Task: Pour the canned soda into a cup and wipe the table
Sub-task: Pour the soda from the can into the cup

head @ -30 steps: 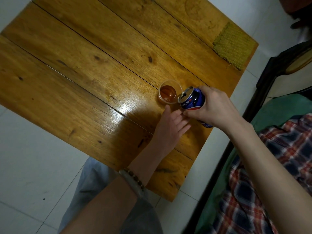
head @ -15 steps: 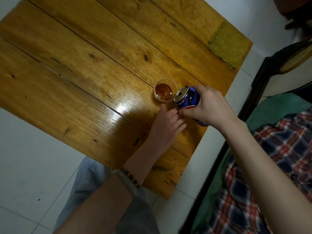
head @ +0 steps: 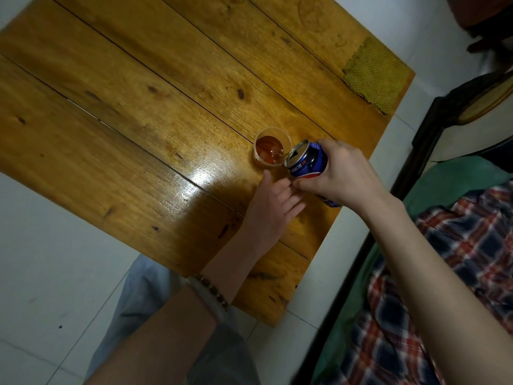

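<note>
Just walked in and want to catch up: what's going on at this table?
A person is mid-pour. The right hand grips a tilted blue can, its mouth at the rim of a clear cup partly filled with brown soda. The left hand lies open on the table beside the cup. A green cloth sits untouched at the far corner.

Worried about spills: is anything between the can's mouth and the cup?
Nothing visible. The right hand holds the can tilted, its mouth at the rim of the cup; the left hand lies on the table, outside that gap.
</note>
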`<state>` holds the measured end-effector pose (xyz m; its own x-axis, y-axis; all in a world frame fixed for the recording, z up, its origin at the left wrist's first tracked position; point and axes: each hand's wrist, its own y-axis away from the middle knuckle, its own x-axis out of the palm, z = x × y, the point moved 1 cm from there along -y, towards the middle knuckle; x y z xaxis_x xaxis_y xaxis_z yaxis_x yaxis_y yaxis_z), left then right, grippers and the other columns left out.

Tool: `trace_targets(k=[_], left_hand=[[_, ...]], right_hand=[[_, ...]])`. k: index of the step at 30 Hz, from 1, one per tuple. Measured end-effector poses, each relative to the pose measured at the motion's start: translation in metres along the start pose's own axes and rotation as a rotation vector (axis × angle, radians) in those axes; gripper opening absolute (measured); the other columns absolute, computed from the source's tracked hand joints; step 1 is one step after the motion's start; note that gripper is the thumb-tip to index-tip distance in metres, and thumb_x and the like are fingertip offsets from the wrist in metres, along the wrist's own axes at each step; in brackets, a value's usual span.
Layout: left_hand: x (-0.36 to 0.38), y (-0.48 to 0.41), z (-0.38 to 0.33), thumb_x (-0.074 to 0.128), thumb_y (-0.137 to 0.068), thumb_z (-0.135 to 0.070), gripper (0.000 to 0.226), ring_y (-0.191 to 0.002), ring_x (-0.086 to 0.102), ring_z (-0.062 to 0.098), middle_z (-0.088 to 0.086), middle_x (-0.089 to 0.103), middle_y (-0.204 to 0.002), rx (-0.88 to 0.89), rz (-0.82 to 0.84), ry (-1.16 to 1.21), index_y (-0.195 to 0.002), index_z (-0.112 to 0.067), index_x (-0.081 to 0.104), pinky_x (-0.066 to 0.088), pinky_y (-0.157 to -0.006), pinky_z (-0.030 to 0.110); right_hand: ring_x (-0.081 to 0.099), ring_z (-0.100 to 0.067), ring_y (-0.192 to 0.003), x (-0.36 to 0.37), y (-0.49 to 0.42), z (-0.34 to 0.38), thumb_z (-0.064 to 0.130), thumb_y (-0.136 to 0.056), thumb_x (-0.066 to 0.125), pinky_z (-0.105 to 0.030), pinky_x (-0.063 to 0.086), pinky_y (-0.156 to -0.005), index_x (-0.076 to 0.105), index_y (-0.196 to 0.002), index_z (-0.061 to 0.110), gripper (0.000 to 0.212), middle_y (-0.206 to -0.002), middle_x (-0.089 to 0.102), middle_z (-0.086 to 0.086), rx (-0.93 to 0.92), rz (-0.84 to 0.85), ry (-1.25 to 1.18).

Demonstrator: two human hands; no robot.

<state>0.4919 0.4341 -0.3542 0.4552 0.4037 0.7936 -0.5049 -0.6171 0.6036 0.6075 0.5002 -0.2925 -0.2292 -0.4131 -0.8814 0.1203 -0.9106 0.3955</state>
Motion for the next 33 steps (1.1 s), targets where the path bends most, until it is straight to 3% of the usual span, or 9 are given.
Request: trace_targets(k=[13, 17, 21, 26, 33], left_hand=[[-0.0003, 0.0032, -0.0021, 0.017, -0.102, -0.04, 0.048, -0.133, 0.039, 0.019, 0.012, 0.053, -0.133, 0.02, 0.011, -0.054, -0.123, -0.01, 0.049, 0.022, -0.114, 0.04], [0.002, 0.0035, -0.0037, 0.017, -0.103, -0.04, 0.049, -0.136, 0.035, 0.019, 0.014, 0.044, -0.142, 0.015, 0.008, -0.036, -0.125, -0.009, 0.047, 0.017, -0.117, 0.042], [0.0025, 0.0046, -0.003, 0.017, -0.103, -0.037, 0.044, -0.135, 0.036, 0.021, 0.013, 0.047, -0.137, 0.028, -0.008, -0.048, -0.112, -0.012, 0.052, 0.02, -0.116, 0.042], [0.0006, 0.0025, -0.0035, 0.017, -0.102, -0.043, 0.053, -0.136, 0.036, 0.023, 0.016, 0.042, -0.144, 0.012, -0.028, -0.051, -0.133, -0.008, 0.042, 0.018, -0.116, 0.042], [0.0021, 0.0026, -0.0045, 0.017, -0.1, -0.046, 0.058, -0.136, 0.034, 0.021, 0.016, 0.042, -0.143, 0.0, -0.031, -0.018, -0.137, -0.006, 0.038, 0.018, -0.115, 0.04]], right_hand=[[0.055, -0.021, -0.084, -0.0021, -0.0015, 0.0026, 0.056, -0.059, 0.069, -0.041, 0.052, -0.072, 0.055, -0.108, 0.019, 0.063, -0.093, 0.056, -0.004, 0.003, 0.011, 0.013], [0.054, -0.021, -0.085, -0.0016, -0.002, 0.0036, 0.055, -0.06, 0.07, -0.042, 0.052, -0.073, 0.055, -0.109, 0.018, 0.063, -0.093, 0.056, -0.004, 0.0, 0.011, 0.016], [0.054, -0.021, -0.084, -0.0018, -0.0013, 0.0038, 0.054, -0.062, 0.072, -0.041, 0.052, -0.072, 0.055, -0.108, 0.018, 0.061, -0.093, 0.055, -0.003, 0.001, 0.003, 0.023], [0.053, -0.02, -0.085, -0.002, -0.0007, 0.0044, 0.054, -0.062, 0.072, -0.04, 0.052, -0.072, 0.055, -0.107, 0.019, 0.06, -0.092, 0.054, -0.003, -0.003, -0.003, 0.026], [0.053, -0.021, -0.084, -0.0009, -0.0014, 0.005, 0.054, -0.062, 0.073, -0.04, 0.052, -0.071, 0.055, -0.108, 0.019, 0.061, -0.091, 0.054, -0.003, 0.001, -0.01, 0.034]])
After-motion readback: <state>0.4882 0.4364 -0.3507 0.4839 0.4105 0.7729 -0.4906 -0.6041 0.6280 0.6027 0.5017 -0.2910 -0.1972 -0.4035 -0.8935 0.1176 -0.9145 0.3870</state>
